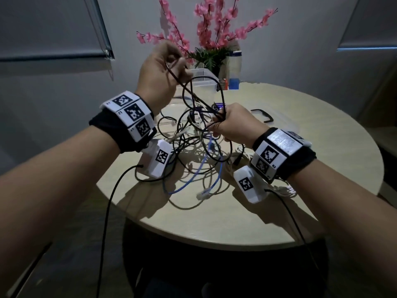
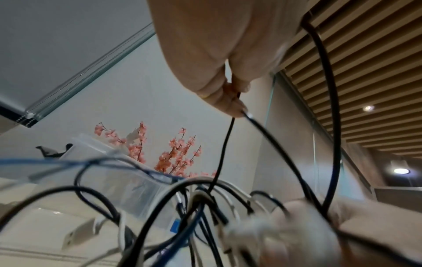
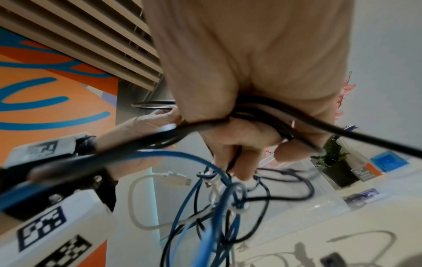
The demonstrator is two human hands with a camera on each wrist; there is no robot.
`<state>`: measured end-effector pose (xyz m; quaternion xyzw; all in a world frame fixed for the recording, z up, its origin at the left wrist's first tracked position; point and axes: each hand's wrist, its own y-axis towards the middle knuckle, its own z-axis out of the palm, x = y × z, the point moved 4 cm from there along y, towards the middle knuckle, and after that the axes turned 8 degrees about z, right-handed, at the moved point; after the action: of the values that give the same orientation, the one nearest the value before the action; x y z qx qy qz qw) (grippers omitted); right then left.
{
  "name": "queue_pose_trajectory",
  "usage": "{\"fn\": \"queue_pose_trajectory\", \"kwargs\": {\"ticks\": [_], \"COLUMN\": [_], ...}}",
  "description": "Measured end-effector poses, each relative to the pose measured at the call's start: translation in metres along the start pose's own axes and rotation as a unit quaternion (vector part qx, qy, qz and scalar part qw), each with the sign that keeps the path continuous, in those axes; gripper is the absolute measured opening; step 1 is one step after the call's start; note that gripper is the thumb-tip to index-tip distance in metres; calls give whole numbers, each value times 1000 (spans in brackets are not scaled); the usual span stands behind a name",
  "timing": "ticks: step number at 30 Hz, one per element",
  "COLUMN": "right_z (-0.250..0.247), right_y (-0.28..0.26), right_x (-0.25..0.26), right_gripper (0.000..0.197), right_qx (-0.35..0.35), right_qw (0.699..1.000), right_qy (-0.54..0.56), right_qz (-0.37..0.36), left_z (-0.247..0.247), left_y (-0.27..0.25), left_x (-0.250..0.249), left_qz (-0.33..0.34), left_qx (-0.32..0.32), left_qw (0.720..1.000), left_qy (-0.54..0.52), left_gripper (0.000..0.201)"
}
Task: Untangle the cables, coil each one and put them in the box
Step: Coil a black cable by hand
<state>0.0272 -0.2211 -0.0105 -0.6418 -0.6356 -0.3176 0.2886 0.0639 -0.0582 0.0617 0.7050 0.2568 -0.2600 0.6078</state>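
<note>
Over the round tabletop (image 1: 279,211), my left hand (image 1: 160,72) pinches the black cable (image 1: 187,91) up-left of my right hand (image 1: 231,123), which grips the tangle (image 1: 193,151).

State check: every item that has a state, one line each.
left hand: raised, pinching the black cable
right hand: gripping a bunch of black cable loops
black cable: lifted, partly pulled out, not coiled
cable tangle: still knotted, partly on the table, partly lifted
blue cable: caught in the tangle
clear box: open; contents cannot be told
</note>
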Motion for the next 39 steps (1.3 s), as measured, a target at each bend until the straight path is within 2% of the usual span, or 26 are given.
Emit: {"fn": "queue_pose_trajectory", "kwargs": {"ticks": [4, 6, 8, 10, 13, 15, 17, 19, 21, 23, 24, 26, 27, 32, 36, 39], "right_z": [-7, -12, -18, -22, -16, -8, -2, 1, 0, -3, -6, -10, -11, -15, -26, -37], "right_y": [2, 2, 0, -2, -3, -4, -5, -5, -5, -3, -3, -4, -5, -9, -9, -8], "right_x": [-2, -3, -2, 1, 7, 10, 14, 17, 16, 13, 13, 12, 12, 17, 16, 18], "right_gripper": [12, 11, 16, 20, 6, 18, 16, 11, 13, 7, 8, 6, 5, 8, 7, 6], "right_qx": [-21, -54, -99, -116, -49, -6, 14, 24, 19, 6, -1, -1, -1, -11, -56, -86], "right_qw": [1000, 997, 984, 971, 963, 967, 970, 967, 965, 965, 966, 965, 964, 955, 930, 910], "right_qy": [9, 59, 147, 205, 257, 244, 224, 235, 253, 255, 252, 256, 259, 282, 348, 390], "right_qz": [5, -5, -22, -40, -64, -77, -92, -93, -73, -58, -57, -59, -61, -88, -100, -112], "left_z": [-6, -5, 0, 4, 12, 20, 27, 31, 29, 21, 17, 17, 19, 41, 35, 28], "left_y": [4, 4, -1, -7, -12, -15, -17, -20, -19, -20, -22, -30, -36, -55, -53, -53], "left_x": [-13, -14, -9, -3, 2, 1, -4, -7, -2, 11, 19, 34, 40, 46, 51, 55], "left_qz": [32, 11, -33, -58, -57, -27, 23, 55, 46, -4, -39, -109, -124, -73, -77, -105], "left_qx": [-52, -12, 60, 97, 129, 167, 198, 201, 175, 143, 147, 208, 248, 415, 428, 460], "left_qw": [998, 997, 987, 978, 976, 969, 959, 955, 966, 971, 966, 939, 920, 838, 799, 764], "left_qy": [9, 73, 145, 178, 168, 179, 203, 210, 184, 190, 207, 252, 278, 347, 414, 439], "left_gripper": [21, 23, 13, 8, 15, 9, 9, 13, 18, 21, 19, 17, 17, 23, 27, 29]}}
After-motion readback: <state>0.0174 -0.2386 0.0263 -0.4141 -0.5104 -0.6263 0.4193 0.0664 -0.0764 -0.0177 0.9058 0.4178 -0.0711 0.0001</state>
